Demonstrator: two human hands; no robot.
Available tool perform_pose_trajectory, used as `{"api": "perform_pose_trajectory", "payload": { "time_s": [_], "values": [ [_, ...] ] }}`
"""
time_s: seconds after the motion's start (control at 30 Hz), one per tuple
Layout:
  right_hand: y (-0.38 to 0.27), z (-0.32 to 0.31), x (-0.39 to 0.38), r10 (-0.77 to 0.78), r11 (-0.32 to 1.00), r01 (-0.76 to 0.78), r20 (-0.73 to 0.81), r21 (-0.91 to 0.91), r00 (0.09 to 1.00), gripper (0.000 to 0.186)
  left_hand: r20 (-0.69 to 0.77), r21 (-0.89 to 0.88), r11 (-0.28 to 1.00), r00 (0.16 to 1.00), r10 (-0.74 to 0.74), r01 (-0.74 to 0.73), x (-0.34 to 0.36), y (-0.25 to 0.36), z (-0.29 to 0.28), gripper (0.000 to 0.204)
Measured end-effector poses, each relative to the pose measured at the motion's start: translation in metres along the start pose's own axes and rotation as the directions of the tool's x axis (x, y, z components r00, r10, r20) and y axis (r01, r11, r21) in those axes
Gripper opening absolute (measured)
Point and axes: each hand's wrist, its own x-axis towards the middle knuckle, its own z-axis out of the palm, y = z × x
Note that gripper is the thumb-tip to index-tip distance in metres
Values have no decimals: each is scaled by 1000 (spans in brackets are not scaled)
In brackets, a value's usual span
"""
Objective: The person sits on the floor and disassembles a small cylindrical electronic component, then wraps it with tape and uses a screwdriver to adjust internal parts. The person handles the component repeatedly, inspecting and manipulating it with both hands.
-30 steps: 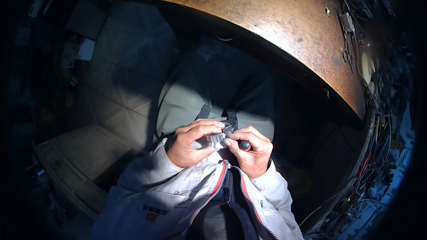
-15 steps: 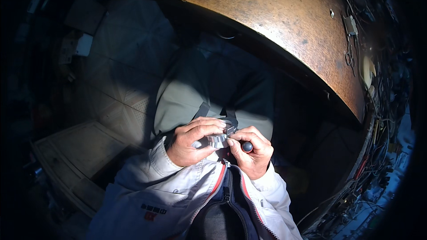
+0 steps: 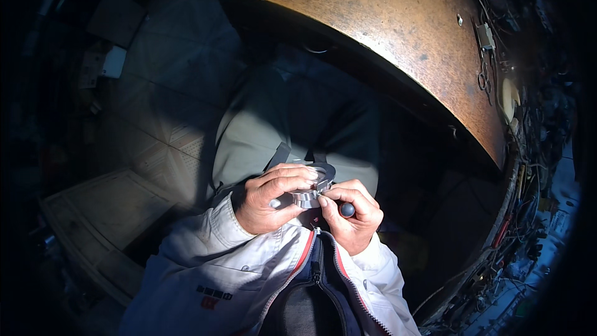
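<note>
Above my lap, my left hand [image 3: 268,201] is closed around a round, shiny metal piece [image 3: 306,200] with ribbed-looking sides. A dark ring-like part [image 3: 326,172] shows at its far side, and a flat black strip [image 3: 280,156] sticks out beyond my left fingers. I cannot tell what kind of object it is. My right hand [image 3: 354,216] is closed on a tool with a round black handle end [image 3: 347,209]. Its thumb and forefinger meet at the right side of the metal piece; the tool's working tip is hidden by the fingers.
A worn brown wooden tabletop [image 3: 373,12] curves across the far side. Scissors [image 3: 484,78] and a small pale block [image 3: 485,36] lie by its right edge. Tangled cables and tools [image 3: 519,211] crowd the right. A wooden panel or box [image 3: 106,211] stands at lower left.
The dark ring-like part shows more fully now, so the held piece seems slightly turned. Both hands keep nearly the same grip, and the view has shifted a little.
</note>
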Motion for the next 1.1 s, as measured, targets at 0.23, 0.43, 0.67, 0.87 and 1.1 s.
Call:
{"api": "perform_pose_trajectory", "payload": {
  "time_s": [0.23, 0.43, 0.67, 0.87, 1.1],
  "values": [
    [1, 2, -7, 129, 982, -123, -28, 142, 991, 23, -1, -77, 997, 1000, -4, 4, -4, -4, 2, 51],
    [4, 0, -6, 145, 980, -145, 5, 134, 989, 24, -1, -87, 996, 1000, 15, -15, -4, -7, 1, 52],
    [4, 1, -7, 137, 979, -135, -4, 151, 991, 24, -4, -96, 995, 1000, 10, -11, -4, -7, 1, 52],
    [2, -1, -6, 138, 980, -137, 7, 147, 990, 24, -11, -116, 993, 1000, 24, -25, -4, -9, 1, 53],
    [-3, -3, 2, -29, 1000, 29, 20, 8, 999, 23, -18, -141, 989, 999, 50, -52, 0, -9, 1, 56]
  ]
}}
